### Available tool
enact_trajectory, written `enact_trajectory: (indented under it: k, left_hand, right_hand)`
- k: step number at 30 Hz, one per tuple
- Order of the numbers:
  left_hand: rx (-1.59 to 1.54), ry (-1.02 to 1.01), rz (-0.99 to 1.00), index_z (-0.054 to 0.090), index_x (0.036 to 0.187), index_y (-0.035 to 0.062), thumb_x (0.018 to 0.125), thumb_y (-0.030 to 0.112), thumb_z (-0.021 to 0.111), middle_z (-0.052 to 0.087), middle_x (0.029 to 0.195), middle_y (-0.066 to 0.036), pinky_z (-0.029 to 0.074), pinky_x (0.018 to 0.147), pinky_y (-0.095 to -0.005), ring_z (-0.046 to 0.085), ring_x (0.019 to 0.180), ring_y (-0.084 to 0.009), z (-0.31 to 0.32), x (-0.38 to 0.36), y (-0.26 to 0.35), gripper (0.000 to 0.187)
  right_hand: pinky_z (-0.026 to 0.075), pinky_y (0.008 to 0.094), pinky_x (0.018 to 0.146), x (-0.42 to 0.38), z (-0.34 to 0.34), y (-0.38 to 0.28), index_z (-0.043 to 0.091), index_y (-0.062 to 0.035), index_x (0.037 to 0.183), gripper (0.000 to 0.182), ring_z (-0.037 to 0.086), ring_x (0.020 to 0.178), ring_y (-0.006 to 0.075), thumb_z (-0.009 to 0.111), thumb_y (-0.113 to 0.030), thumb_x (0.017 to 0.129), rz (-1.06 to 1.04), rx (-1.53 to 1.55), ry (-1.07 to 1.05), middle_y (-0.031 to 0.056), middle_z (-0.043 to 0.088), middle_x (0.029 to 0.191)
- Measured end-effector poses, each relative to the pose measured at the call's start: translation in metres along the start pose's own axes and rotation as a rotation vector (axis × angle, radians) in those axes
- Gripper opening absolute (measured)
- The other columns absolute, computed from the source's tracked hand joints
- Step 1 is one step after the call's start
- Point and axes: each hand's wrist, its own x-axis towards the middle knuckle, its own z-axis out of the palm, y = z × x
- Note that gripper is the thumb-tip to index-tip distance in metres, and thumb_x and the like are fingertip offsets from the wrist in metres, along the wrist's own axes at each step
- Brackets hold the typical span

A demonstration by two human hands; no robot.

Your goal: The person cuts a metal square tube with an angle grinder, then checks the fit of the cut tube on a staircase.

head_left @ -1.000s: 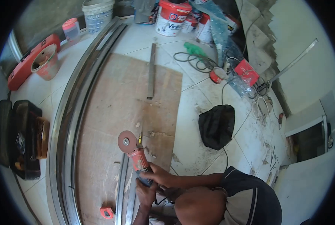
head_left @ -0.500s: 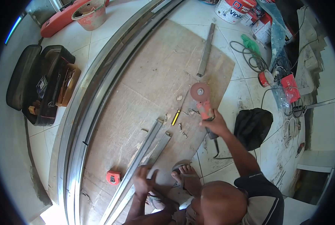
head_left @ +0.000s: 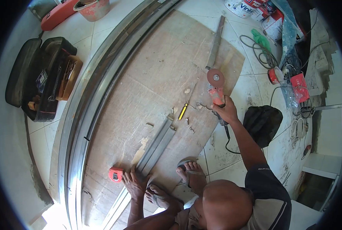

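My right hand [head_left: 226,112] grips a red angle grinder [head_left: 217,91] by its body, with the disc [head_left: 216,77] facing up over the right edge of a plywood sheet [head_left: 152,76]. My left hand [head_left: 134,183] lies flat, fingers spread, on the near end of two grey metal bars [head_left: 155,143] that lie side by side on the plywood. A red tape measure [head_left: 115,174] sits just left of that hand. A yellow-handled screwdriver [head_left: 183,112] lies between the bars' far end and the grinder. My sandalled feet [head_left: 192,176] rest at the plywood's near edge.
Long curved metal rails [head_left: 90,96] run along the plywood's left side. An open black toolbox [head_left: 40,76] lies further left. Another metal bar [head_left: 216,42] lies beyond the grinder. A black bag [head_left: 263,120], coiled cables [head_left: 263,55] and paint buckets [head_left: 240,7] crowd the right.
My right hand carried the grinder up and to the right, away from the bars. My left hand let go of it and came down flat on the bars, which now lie closer together.
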Motion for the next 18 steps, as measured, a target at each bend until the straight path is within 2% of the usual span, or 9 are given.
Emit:
enact_trajectory:
  k: [4, 6, 8, 9, 10, 12, 14, 16, 18]
  left_hand:
    - [0.042, 0.067, 0.112, 0.052, 0.139, 0.0070, 0.068, 0.054, 0.087, 0.056, 0.120, -0.017, 0.041, 0.099, -0.0513, 0.053, 0.113, -0.0380, -0.002, -0.010, -0.007, 0.092]
    - [0.032, 0.017, 0.056, 0.052, 0.138, 0.0051, 0.073, 0.054, 0.085, 0.055, 0.123, -0.017, 0.041, 0.096, -0.0494, 0.054, 0.111, -0.0371, -0.006, -0.022, -0.014, 0.088]
    - [0.090, 0.021, 0.054, 0.054, 0.137, 0.0037, 0.073, 0.055, 0.085, 0.055, 0.127, -0.019, 0.043, 0.094, -0.0506, 0.054, 0.113, -0.0381, -0.003, -0.032, -0.028, 0.087]
    - [0.107, 0.029, 0.035, 0.055, 0.135, 0.0025, 0.074, 0.056, 0.084, 0.056, 0.129, -0.022, 0.045, 0.091, -0.0517, 0.055, 0.114, -0.0395, -0.001, -0.039, -0.035, 0.087]
    - [0.096, 0.032, 0.042, 0.056, 0.134, 0.0026, 0.074, 0.057, 0.084, 0.057, 0.127, -0.021, 0.046, 0.090, -0.0512, 0.056, 0.114, -0.0393, -0.011, -0.038, -0.033, 0.085]
    - [0.059, 0.028, 0.045, 0.058, 0.130, 0.0040, 0.073, 0.060, 0.083, 0.059, 0.121, -0.016, 0.047, 0.090, -0.0505, 0.057, 0.114, -0.0353, -0.022, -0.034, -0.027, 0.083]
    - [-0.008, 0.000, 0.027, 0.060, 0.125, 0.0043, 0.074, 0.059, 0.082, 0.060, 0.117, -0.015, 0.048, 0.090, -0.0494, 0.059, 0.111, -0.0340, -0.027, -0.029, -0.025, 0.078]
    - [-0.034, 0.048, 0.026, 0.061, 0.124, 0.0043, 0.077, 0.056, 0.082, 0.061, 0.115, -0.015, 0.049, 0.090, -0.0481, 0.060, 0.109, -0.0342, -0.022, -0.025, -0.024, 0.074]
    - [-0.068, 0.073, 0.050, 0.062, 0.123, 0.0042, 0.079, 0.054, 0.081, 0.062, 0.113, -0.015, 0.050, 0.090, -0.0467, 0.061, 0.107, -0.0343, -0.019, -0.023, -0.024, 0.069]
  right_hand:
    - [0.048, 0.0465, 0.098, 0.000, -0.005, -0.004, 0.058, -0.0018, 0.125, 0.070, 0.060, 0.112, 0.0413, 0.085, -0.043, 0.074, 0.036, 0.140, -0.088, 0.0212, 0.063, 0.117]
    - [0.049, 0.0471, 0.096, -0.006, -0.001, -0.002, 0.060, -0.0026, 0.125, 0.067, 0.062, 0.107, 0.0399, 0.086, -0.037, 0.075, -0.069, 0.049, 0.106, 0.0193, 0.064, 0.117]
    - [0.048, 0.0475, 0.097, -0.013, 0.010, 0.008, 0.061, -0.0017, 0.126, 0.061, 0.060, 0.108, 0.0368, 0.086, -0.031, 0.078, -0.213, 0.264, 0.267, 0.0185, 0.064, 0.119]
    - [0.046, 0.0485, 0.098, -0.014, 0.024, 0.019, 0.061, -0.0002, 0.125, 0.055, 0.057, 0.112, 0.0345, 0.084, -0.025, 0.082, -0.325, 0.181, 0.453, 0.0173, 0.063, 0.120]
    - [0.044, 0.0493, 0.099, -0.029, 0.021, 0.007, 0.060, 0.0010, 0.127, 0.052, 0.055, 0.115, 0.0367, 0.080, -0.023, 0.086, -0.354, 0.148, 0.487, 0.0189, 0.061, 0.121]
    - [0.046, 0.0491, 0.095, -0.069, 0.010, -0.045, 0.058, 0.0019, 0.125, 0.047, 0.055, 0.108, 0.0393, 0.074, -0.013, 0.084, -0.396, 0.201, 0.372, 0.0210, 0.059, 0.112]
    - [0.048, 0.0468, 0.091, -0.097, 0.025, -0.050, 0.059, 0.0013, 0.119, 0.043, 0.058, 0.101, 0.0377, 0.074, -0.010, 0.081, -0.530, 0.169, 0.230, 0.0202, 0.059, 0.107]
    - [0.050, 0.0432, 0.086, -0.117, 0.034, -0.077, 0.061, 0.0005, 0.111, 0.037, 0.060, 0.095, 0.0346, 0.075, -0.009, 0.079, -0.505, 0.361, -0.054, 0.0180, 0.060, 0.102]
    - [0.053, 0.0397, 0.078, -0.131, 0.044, -0.101, 0.063, -0.0005, 0.108, 0.033, 0.064, 0.086, 0.0301, 0.076, -0.011, 0.079, -0.534, 0.384, -0.133, 0.0148, 0.062, 0.095]
